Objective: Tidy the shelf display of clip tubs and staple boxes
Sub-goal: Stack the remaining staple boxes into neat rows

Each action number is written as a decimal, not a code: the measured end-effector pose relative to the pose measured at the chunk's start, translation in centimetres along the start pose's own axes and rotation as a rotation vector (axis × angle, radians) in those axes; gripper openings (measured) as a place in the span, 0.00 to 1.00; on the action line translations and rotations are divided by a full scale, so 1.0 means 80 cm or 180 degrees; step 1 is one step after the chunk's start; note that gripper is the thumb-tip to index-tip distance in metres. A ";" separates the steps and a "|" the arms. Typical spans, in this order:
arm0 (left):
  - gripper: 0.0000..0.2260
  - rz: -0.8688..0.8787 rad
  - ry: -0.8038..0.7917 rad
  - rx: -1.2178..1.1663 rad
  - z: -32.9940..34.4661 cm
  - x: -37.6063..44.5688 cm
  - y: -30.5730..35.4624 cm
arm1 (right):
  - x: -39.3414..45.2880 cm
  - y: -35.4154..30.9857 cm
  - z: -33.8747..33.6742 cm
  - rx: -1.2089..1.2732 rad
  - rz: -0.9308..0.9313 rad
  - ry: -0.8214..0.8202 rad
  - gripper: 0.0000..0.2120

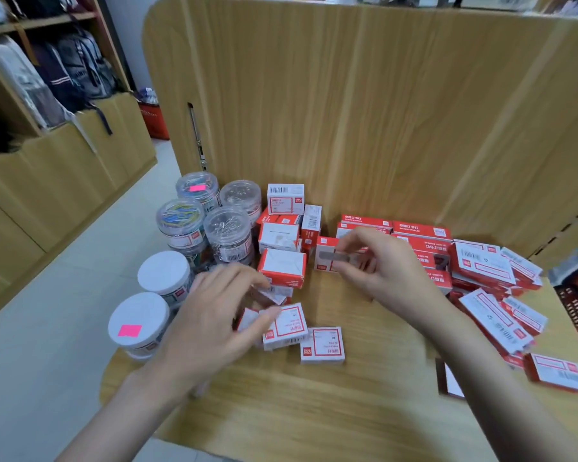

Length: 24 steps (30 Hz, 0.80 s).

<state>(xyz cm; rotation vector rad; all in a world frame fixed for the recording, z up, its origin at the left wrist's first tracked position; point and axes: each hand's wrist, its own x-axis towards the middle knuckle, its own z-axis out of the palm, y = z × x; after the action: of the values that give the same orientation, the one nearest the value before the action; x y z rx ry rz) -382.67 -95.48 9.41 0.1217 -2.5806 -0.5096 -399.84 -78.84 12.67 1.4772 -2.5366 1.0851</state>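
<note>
Several clear clip tubs (227,233) and two white-lidded tubs (164,273) stand at the shelf's left end. Small red-and-white staple boxes (282,268) are piled in the middle, and larger red boxes (421,233) lie jumbled on the right. My left hand (214,315) reaches over the small boxes, its thumb and fingers curled around a small box (286,325) on the wooden shelf (314,411). My right hand (381,265) pinches a small box with a grey window (327,256) and holds it upright.
A tall wooden back panel (347,111) rises behind the shelf. One loose small box (322,345) lies near the front. More red-and-white boxes (501,325) spill toward the right edge. A floor aisle and a rack of backpacks (64,71) are to the left.
</note>
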 end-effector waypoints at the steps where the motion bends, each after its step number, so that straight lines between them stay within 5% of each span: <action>1: 0.13 0.0024 0.0112 0.0025 -0.005 0.010 0.000 | 0.011 0.003 0.002 -0.0103 -0.0034 0.0090 0.07; 11: 0.16 0.0265 0.0102 0.0862 -0.012 0.105 -0.022 | 0.065 0.016 0.045 -0.1550 0.0188 -0.0388 0.30; 24: 0.17 0.0157 0.0038 0.0855 0.000 0.131 -0.053 | 0.068 0.037 0.072 -0.1935 -0.0125 0.0354 0.30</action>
<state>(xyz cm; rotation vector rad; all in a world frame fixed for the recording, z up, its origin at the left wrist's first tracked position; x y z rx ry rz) -391.81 -101.29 12.67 0.1516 -2.6212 -0.1417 -403.29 -85.31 8.43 1.2438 -2.4240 0.3176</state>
